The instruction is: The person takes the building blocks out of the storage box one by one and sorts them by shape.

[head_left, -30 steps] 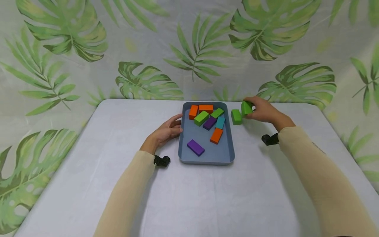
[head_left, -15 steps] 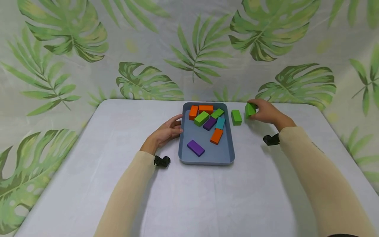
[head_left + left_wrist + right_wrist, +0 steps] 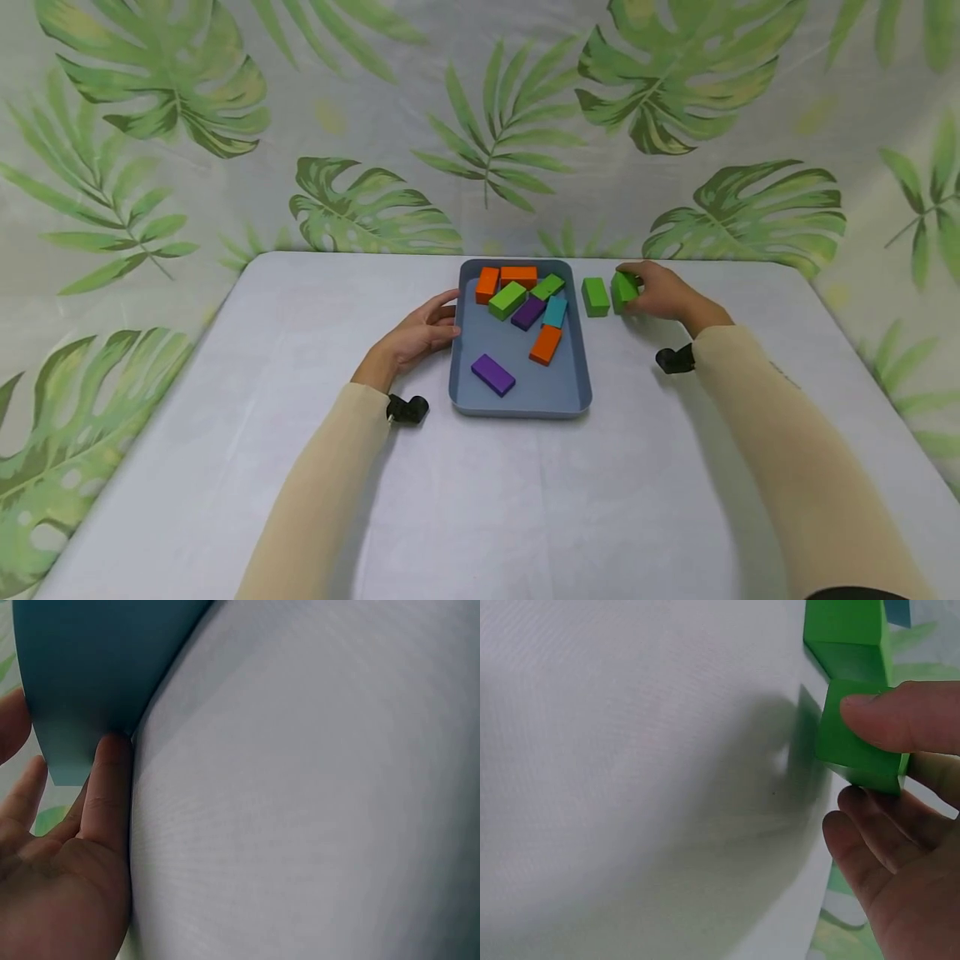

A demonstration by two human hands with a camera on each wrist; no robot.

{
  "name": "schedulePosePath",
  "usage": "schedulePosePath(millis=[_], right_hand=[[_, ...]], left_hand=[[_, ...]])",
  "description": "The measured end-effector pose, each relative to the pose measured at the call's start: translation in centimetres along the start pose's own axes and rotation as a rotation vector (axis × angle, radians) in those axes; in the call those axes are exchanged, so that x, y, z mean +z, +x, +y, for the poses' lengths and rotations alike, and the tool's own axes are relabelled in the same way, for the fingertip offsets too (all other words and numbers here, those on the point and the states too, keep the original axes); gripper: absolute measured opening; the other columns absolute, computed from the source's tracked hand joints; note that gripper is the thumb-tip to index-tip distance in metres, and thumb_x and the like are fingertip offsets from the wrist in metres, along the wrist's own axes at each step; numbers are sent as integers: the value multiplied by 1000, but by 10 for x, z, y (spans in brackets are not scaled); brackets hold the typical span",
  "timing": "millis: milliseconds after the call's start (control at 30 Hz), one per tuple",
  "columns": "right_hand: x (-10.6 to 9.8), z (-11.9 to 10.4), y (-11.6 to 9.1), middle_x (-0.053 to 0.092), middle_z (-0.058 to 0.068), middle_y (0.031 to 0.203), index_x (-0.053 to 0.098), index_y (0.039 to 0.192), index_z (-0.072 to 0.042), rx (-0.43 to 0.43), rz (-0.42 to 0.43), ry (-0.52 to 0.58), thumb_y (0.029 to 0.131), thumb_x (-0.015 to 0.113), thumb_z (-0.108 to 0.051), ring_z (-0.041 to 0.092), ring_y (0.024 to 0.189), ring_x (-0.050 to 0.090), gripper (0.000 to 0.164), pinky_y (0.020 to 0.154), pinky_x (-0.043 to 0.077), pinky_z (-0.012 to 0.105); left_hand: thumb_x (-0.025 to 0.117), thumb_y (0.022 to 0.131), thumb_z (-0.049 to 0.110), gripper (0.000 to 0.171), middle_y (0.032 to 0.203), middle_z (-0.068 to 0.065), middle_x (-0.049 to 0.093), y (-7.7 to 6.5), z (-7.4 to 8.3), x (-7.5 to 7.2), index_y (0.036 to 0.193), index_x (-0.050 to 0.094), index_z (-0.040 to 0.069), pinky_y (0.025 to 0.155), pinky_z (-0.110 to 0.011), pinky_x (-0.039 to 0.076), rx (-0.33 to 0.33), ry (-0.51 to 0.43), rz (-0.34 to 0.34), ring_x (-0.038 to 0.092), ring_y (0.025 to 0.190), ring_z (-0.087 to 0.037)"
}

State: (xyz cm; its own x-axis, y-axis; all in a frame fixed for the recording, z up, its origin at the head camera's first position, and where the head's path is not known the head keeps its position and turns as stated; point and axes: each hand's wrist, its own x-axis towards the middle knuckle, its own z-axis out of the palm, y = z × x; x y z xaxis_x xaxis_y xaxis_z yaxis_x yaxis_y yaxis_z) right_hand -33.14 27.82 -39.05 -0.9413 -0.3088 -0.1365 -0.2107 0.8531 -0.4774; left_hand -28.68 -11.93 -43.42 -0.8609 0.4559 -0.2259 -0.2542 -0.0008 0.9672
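Note:
My right hand (image 3: 658,292) pinches a green block (image 3: 623,292) between thumb and fingers, low at the table's far right. In the right wrist view the thumb (image 3: 900,716) presses one face of this green block (image 3: 859,735). Just left of it stands a second green block (image 3: 596,297), beside the tray. My left hand (image 3: 416,333) touches the left side of the blue-grey tray (image 3: 480,404), its fingers extended. In the left wrist view, fingertips (image 3: 112,750) rest at the tray wall (image 3: 82,675).
Inside the tray lie orange blocks (image 3: 518,276), green blocks (image 3: 507,300), purple blocks (image 3: 492,375) and a light blue block (image 3: 555,312). A white cloth covers the table (image 3: 480,500). Behind its far edge hangs a leaf-patterned curtain (image 3: 360,100).
My right hand first shifted the green block slightly right, away from the other green block, then brought it lower and back left beside it. The left hand and tray have stayed put.

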Motion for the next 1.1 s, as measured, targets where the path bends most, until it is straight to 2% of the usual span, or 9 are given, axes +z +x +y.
schedulePosePath(millis=[433,1100], right_hand=[[7,4,5,44,26,128,33,140,1,-24,-7,-12,74,65,-3,40,107,48,73,84,44,52],[14,7,6,40,26,132,30,141,-1,-10,-31,-41,75,62,-6,36,107,43,74,90,39,54]], left_hand=[[52,88,-4,71,147,-12,30,0,1,-1,146,21,22,109,-43,32,13,-5,-5,37,132,-28],[53,88,-3,71,148,-12,29,0,1,0,146,22,24,110,-43,30,1,6,2,37,132,-27]])
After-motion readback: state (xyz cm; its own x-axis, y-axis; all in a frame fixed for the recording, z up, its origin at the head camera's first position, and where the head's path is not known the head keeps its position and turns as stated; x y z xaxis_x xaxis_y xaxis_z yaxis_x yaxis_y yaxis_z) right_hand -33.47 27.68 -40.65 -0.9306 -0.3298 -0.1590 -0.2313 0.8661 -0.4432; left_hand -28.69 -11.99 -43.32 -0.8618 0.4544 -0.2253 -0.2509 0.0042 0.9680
